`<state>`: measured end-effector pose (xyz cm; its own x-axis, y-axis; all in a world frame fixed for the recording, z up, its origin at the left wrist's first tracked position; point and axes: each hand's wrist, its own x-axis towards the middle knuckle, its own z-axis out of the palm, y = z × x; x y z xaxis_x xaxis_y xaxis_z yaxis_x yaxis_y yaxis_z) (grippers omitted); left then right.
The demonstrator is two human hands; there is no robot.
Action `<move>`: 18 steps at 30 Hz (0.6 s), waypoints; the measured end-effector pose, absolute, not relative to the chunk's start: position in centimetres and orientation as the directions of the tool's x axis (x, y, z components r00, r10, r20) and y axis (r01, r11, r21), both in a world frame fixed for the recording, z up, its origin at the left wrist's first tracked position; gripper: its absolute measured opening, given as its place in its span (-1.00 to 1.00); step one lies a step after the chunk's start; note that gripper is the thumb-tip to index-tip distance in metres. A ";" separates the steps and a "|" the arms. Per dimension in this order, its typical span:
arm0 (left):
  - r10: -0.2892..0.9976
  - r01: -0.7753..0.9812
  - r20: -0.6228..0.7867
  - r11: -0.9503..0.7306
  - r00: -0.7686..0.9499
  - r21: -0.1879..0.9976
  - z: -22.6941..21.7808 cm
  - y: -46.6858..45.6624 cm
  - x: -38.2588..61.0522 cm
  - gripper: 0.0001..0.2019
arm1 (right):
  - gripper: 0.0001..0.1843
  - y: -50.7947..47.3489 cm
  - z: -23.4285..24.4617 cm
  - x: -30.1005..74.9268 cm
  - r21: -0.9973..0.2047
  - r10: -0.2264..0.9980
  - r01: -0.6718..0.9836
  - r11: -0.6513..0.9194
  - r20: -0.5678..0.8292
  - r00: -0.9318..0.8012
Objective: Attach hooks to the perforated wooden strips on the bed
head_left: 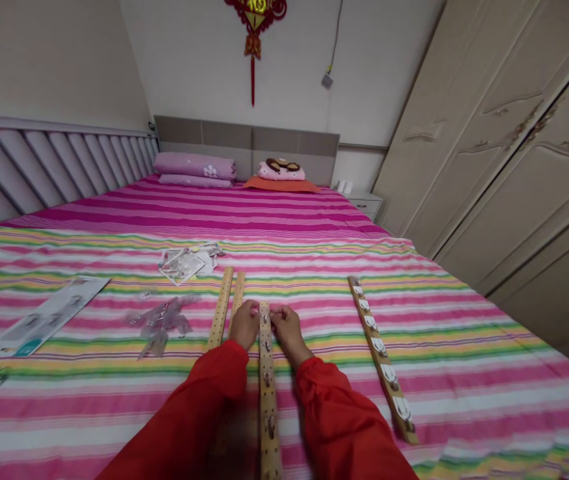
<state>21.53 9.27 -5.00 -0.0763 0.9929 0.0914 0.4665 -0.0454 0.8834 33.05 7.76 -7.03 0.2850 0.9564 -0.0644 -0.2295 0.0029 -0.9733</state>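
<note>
A long pale wooden strip with rows of holes [268, 393] lies lengthwise in front of me, with several small metal hooks [267, 379] along its face. At its far end, my left hand [245, 325] grips the left edge with bent fingers. Opposite it, my right hand [288, 331] pinches the right edge close to the farthest hook. The fingertips are small in view, so any tiny part between them cannot be made out. Two more perforated wooden strips [221, 307] lie just left of my left hand, partly hidden by my sleeve.
Off to the right lies a wooden strip with white-backed hooks [383, 357]. Crumpled clear plastic [161, 320], packets [187, 262] and a flat hook package [47, 317] are on the left. Everything rests on a striped bedsheet [324, 413]; folded bedding [194, 167] sits by the headboard.
</note>
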 end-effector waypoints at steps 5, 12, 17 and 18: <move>0.992 0.461 0.123 -0.117 0.018 0.879 -5.9 9.5 21.1 -0.76 | -0.64 7.7 -7.6 33.2 -0.978 0.972 -0.205 0.033 -0.017 0.235; 0.981 0.523 0.161 -0.195 0.111 0.830 -5.9 9.4 20.7 -0.76 | -0.76 7.9 -8.4 33.8 -0.994 0.983 -0.025 0.106 0.101 0.154; 0.955 0.546 0.173 -0.280 0.240 0.790 -6.0 9.9 20.3 -0.83 | -0.75 8.3 -8.5 34.3 -0.955 0.972 0.202 0.215 0.230 0.051; 0.947 0.542 0.172 -0.298 0.271 0.786 -6.1 10.0 20.3 -0.83 | -0.74 8.4 -8.5 34.3 -0.946 0.973 0.238 0.221 0.232 0.015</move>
